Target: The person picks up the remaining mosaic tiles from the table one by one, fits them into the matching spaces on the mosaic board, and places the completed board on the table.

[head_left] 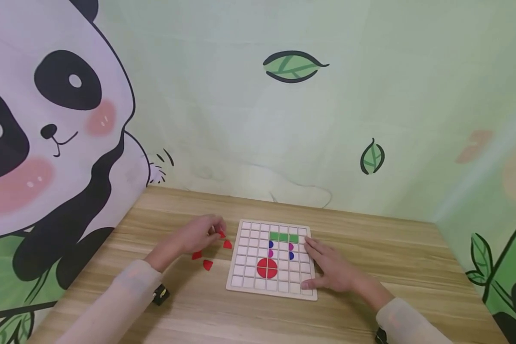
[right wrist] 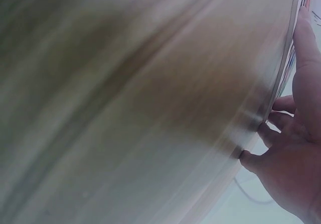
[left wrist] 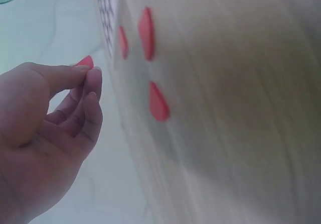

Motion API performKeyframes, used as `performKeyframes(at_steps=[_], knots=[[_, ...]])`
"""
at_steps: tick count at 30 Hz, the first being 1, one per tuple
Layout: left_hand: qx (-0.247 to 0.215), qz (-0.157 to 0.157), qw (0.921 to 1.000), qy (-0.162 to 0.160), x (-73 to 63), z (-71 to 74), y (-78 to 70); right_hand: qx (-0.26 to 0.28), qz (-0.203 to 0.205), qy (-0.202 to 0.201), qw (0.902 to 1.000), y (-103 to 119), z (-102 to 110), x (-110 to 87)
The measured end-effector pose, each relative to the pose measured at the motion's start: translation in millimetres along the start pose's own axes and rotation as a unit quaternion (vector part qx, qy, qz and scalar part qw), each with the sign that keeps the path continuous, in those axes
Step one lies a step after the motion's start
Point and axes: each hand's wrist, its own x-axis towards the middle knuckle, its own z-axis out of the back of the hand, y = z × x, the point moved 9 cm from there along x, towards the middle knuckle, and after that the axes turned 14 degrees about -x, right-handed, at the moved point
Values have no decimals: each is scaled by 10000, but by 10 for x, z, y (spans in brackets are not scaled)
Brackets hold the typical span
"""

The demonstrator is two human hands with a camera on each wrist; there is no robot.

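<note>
My left hand (head_left: 199,233) pinches a red quarter-circle piece (left wrist: 86,62) between thumb and forefinger, just left of the board. Three more red pieces (head_left: 208,265) lie on the table below and beside that hand. The white gridded board (head_left: 245,286) lies flat in front of me. On it are a row of three green squares (head_left: 283,237), blue half-circles (head_left: 291,256), magenta half-circles (head_left: 291,246) and a red circle (head_left: 267,268) made of quarter pieces. My right hand (head_left: 333,268) rests spread at the board's right edge, its thumb on the front right squares and its fingers along the edge.
The wood-grain table (head_left: 369,248) extends around the board on every side. Behind it hangs a pale green backdrop (head_left: 223,95) with a panda and leaves. A small black device (head_left: 160,294) is at the left wrist.
</note>
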Motion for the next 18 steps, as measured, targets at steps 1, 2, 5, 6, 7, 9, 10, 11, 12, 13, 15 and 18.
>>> performKeyframes(at_steps=[1, 2, 5, 6, 7, 9, 10, 11, 12, 13, 15, 18], knots=[[-33, -34, 10000, -11, 6, -3, -41, 3, 3, 7, 10000, 3, -3, 2], [-102, -74, 9999, -5, 16, -12, -79, 16, 7, 11, 10000, 6, -7, 6], [-348, -94, 9993, -16, 53, -40, -179, 29, -21, 13, 10000, 2, -12, 17], [-425, -100, 9990, -32, 65, -48, -221, 32, -25, -4, 10000, 2, -7, 21], [-464, -119, 9988, -51, 75, -59, -265, 41, -29, -21, 10000, 0, -1, 25], [-515, -228, 9984, -60, 99, -91, -369, 33, -36, -41, 10000, -4, 11, 27], [-535, -295, 9981, -56, 108, -110, -425, 18, -36, -43, 10000, -7, 16, 28], [-552, -357, 9978, -39, 114, -131, -481, -4, -34, -29, 10000, -8, 16, 28], [-552, -424, 9976, -33, 120, -154, -537, -27, -26, -21, 10000, -8, 18, 26], [-544, -477, 9974, -27, 128, -178, -582, -30, -21, -10, 10000, -8, 19, 24], [-545, -550, 9970, 9, 145, -236, -660, -48, 0, -3, 10000, -4, 21, 18], [-443, -619, 9971, 16, 183, -328, -727, 6, 23, 15, 10000, 7, 19, 10]])
